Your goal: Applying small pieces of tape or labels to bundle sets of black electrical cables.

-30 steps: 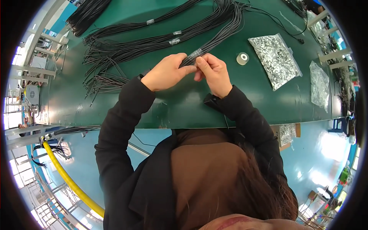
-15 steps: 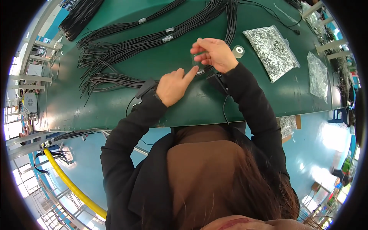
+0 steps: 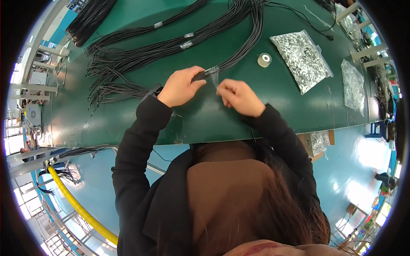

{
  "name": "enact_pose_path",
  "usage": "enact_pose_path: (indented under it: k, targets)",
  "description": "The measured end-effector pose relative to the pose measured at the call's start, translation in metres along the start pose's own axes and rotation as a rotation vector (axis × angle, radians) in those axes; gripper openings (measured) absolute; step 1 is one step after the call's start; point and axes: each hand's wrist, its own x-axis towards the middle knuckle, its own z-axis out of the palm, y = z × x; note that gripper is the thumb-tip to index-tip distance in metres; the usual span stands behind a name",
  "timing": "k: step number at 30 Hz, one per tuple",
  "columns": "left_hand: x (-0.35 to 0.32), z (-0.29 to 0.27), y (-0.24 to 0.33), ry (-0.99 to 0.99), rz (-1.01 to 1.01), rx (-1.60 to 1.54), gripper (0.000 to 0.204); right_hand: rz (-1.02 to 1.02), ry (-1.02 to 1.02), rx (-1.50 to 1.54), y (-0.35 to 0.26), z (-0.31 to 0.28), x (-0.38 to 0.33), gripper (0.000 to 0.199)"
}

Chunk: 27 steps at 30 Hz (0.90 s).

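Observation:
A bundle of thin black cables (image 3: 241,53) curves across the table. My left hand (image 3: 180,87) is closed around it, thumb and fingers on either side. Just right of those fingers, clear tape (image 3: 214,76) is stuck to the bundle and stretches down toward me. Its lower end is pinched in the fingertips of my right hand (image 3: 241,97), which hangs above the table, apart from the cables. A roll of clear tape (image 3: 264,60) with a white core stands beyond my right hand.
More taped black cable bundles (image 3: 149,52) lie at the left and far side of the green table (image 3: 299,109). On the right are a clear bag of small silvery pieces (image 3: 302,59) and a crumpled plastic bag (image 3: 353,85). Another dark bundle (image 3: 89,19) lies far left.
My right hand has come down toward me, drawing the tape down from the bundle. My left hand has shifted left and farther away, from pointing at the bundle to gripping it.

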Motion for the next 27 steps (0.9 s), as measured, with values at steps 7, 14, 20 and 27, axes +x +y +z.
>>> enact_pose_path:
  k: [7, 14, 20, 27]
  targets:
    - [-0.022, 0.051, -0.014, 0.196, 0.263, 0.606, 0.043, -0.581, 0.345, -1.008, -0.037, -0.020, 0.058, 0.020]
    - [-0.020, 0.033, 0.005, 0.046, 0.128, 0.287, 0.040, -0.663, 0.609, -1.122, -0.018, -0.039, 0.087, 0.019]
    - [-0.009, -0.001, -0.001, -0.136, -0.035, -0.209, 0.034, -0.144, 0.073, -0.487, -0.001, -0.014, -0.001, 0.014]
    - [-0.013, 0.004, -0.002, -0.070, -0.064, -0.026, 0.035, -0.102, -0.057, -0.318, -0.001, 0.010, -0.005, 0.010]
